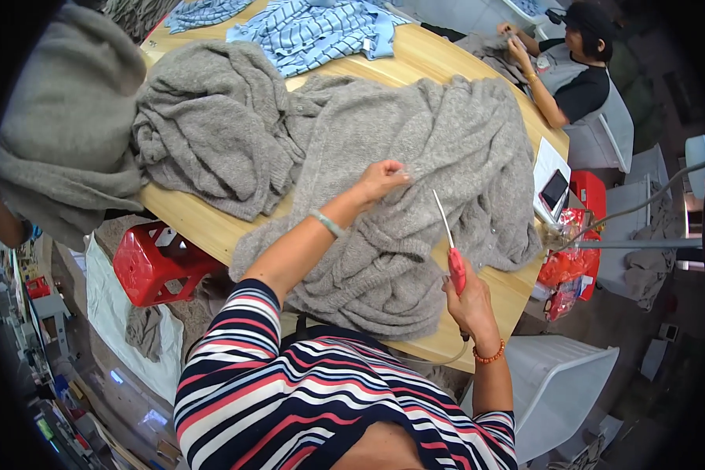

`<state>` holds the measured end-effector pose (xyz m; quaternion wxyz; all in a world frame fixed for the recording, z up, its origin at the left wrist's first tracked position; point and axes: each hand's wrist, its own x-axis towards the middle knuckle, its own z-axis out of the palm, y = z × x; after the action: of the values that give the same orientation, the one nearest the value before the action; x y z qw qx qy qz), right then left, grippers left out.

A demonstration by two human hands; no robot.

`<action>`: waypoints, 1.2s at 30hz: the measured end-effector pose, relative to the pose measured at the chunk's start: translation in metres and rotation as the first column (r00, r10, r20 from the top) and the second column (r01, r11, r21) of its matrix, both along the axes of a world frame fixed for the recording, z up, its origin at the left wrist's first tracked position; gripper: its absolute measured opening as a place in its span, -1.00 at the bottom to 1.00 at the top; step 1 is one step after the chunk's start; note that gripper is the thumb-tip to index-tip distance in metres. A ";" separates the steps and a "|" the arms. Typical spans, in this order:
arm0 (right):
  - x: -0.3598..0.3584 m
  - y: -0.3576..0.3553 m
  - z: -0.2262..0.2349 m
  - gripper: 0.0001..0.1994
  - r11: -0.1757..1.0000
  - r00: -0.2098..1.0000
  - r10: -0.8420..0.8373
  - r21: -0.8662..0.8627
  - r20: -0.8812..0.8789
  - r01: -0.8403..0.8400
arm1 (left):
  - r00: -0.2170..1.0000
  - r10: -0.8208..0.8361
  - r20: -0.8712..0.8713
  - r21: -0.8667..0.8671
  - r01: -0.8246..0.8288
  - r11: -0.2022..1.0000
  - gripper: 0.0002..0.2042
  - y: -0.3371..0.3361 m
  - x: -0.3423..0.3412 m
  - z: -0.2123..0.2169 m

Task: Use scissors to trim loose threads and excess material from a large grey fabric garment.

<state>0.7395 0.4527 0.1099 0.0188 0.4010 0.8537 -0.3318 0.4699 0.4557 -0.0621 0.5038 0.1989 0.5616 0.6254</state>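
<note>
A heap of grey knitted garment (368, 117) lies across the table in front of me. My left hand (380, 182) rests over its middle, thumb and fingertips pinched on the knit, where a small pale wisp shows. My right hand (471, 305) is wrapped around the red handle of a corded tool (457, 270) that looks like a soldering iron. Its long thin metal rod points up and away over the knit, the tip to the right of my left fingertips. A cord leaves the handle's lower end.
More grey knits (211, 125) are bunched at left; blue checked fabric (309, 35) lies at the far edge. A phone (554, 189) sits on white paper at right. A red stool (157, 266) and white bin (552, 384) flank the wooden table (184, 215). A co-worker (583, 74) handles fabric.
</note>
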 end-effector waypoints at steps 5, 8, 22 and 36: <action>0.002 0.006 -0.008 -0.52 1.000 1.000 -0.017 -0.020 -0.014 0.017 | 0.971 -0.078 -0.226 -0.112 0.054 0.992 -0.73 0.035 -0.002 -0.001; -0.003 0.011 -0.002 -0.50 0.999 0.999 -0.033 -0.040 0.018 0.034 | 0.945 -0.099 -0.312 -0.084 0.076 0.994 -0.76 0.042 0.002 -0.001; 0.002 0.038 -0.010 -0.50 0.966 0.988 -0.126 -0.237 -0.088 0.102 | 0.530 -0.343 -0.776 -0.376 0.048 0.925 -0.33 -0.013 0.059 0.033; -0.039 0.095 -0.036 -0.54 0.994 0.898 0.100 0.078 -0.429 -0.073 | 0.397 -0.525 -0.753 0.076 0.845 0.530 -0.72 -0.160 0.065 0.134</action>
<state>0.7005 0.5474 0.0739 -0.1681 0.2794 0.8632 -0.3854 0.5347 0.2960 0.0718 0.4309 0.7321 0.3962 0.3483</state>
